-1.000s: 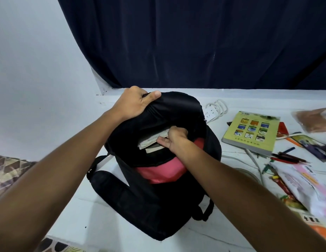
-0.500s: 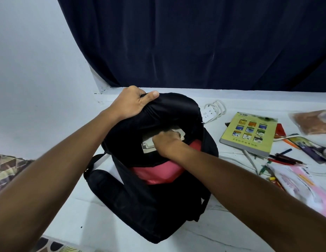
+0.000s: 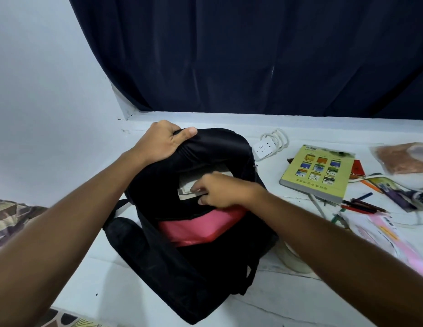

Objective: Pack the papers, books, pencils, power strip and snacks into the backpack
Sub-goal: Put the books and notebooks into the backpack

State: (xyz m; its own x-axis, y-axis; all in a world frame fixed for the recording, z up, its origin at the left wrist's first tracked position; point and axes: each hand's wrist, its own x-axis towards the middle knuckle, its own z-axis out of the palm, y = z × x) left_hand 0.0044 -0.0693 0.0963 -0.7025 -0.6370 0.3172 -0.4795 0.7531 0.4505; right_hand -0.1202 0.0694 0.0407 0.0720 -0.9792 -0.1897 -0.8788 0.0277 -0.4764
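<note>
On table, backpack (image 3: 194, 267), book (image 3: 318, 172) lettering unreadable

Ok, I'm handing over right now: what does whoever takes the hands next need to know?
Left hand grips the backpack top, holding it open.
Right hand is inside the opening on the papers; its grip is unclear.
Done: papers going in.
Left on the table: yellow book, power strip, pencils, snack bags.
</note>
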